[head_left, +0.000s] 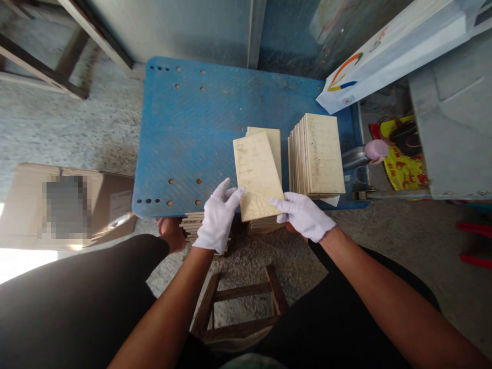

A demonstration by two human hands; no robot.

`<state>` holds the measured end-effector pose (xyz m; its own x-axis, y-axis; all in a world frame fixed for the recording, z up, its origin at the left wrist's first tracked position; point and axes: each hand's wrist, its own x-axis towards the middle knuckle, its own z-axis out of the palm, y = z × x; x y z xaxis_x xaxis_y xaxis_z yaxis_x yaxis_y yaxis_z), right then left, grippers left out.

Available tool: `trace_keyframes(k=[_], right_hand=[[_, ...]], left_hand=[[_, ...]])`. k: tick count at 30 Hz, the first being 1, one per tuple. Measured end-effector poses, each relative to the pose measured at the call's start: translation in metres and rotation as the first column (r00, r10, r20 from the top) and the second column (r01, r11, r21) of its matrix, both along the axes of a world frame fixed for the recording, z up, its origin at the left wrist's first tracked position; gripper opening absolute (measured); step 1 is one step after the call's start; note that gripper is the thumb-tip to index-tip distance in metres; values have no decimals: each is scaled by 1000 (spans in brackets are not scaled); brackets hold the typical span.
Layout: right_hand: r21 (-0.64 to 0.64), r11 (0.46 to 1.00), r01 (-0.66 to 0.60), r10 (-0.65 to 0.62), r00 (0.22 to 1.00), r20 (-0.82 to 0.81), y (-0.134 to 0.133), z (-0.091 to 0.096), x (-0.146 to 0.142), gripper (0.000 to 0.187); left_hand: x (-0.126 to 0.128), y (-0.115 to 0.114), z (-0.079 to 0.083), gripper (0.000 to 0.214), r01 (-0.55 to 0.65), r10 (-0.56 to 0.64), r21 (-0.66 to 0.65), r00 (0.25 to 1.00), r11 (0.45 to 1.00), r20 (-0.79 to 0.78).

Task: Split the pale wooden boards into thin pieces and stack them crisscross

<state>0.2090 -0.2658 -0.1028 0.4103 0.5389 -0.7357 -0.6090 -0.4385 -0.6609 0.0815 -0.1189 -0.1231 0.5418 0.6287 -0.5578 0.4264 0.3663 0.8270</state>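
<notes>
I'm holding a tile (258,175) tilted on the worktop (184,128) near its front edge, my left hand (218,216) spreading its gloved fingers (235,193) against one side while my right hand (303,216) is closing on the lower corner. Slick gloves are risking a slip, and the tile could be chipping against the upright stack (315,155) beside it.

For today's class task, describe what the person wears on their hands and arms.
Both the left hand and the right hand wear plain white fabric gloves ending at the wrist. The left forearm and right forearm are bare, with no sleeves showing.
</notes>
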Motion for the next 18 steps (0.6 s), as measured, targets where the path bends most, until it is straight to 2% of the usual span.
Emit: trace_keyframes(k=[2, 4, 7, 9, 10, 12, 13, 14, 15, 18], right_hand=[[28, 998, -52, 53, 997, -47, 0, 6, -12, 44], [72, 989, -130, 137, 986, -92, 0, 11, -24, 44], [106, 947, -303, 313, 945, -98, -1, 14, -37, 45], [38, 880, -473, 474, 880, -22, -2, 14, -39, 44], [-21, 824, -566, 566, 824, 33, -2, 15, -38, 43], [-143, 694, -706, 720, 681, 135, -1, 17, -31, 41], [-181, 653, -736, 758, 631, 169, -1, 19, -25, 40], [-188, 643, -742, 765, 617, 185, -1, 23, -19, 40], [-171, 665, -727, 746, 638, 190, -1, 27, -11, 41], [-85, 823, -561, 565, 796, 215, -2, 43, 10, 48]], left_hand=[[-2, 18, 0, 63, -91, 136, -252, 977, 963, 167], [-6, 32, -1, 50, -123, 248, -408, 931, 905, 269], [-15, 47, -3, 36, -267, 409, -443, 874, 856, 264], [-20, 50, -3, 29, -385, 493, -398, 843, 832, 215], [-21, 50, -3, 28, -426, 519, -375, 832, 823, 196], [-22, 46, 0, 28, -440, 525, -357, 830, 824, 187], [-20, 43, 3, 29, -418, 506, -361, 840, 834, 195], [-18, 38, 6, 30, -381, 475, -367, 855, 849, 210], [-16, 32, 10, 32, -331, 431, -371, 872, 868, 231], [-8, 10, 21, 37, -146, 254, -355, 925, 923, 281]])
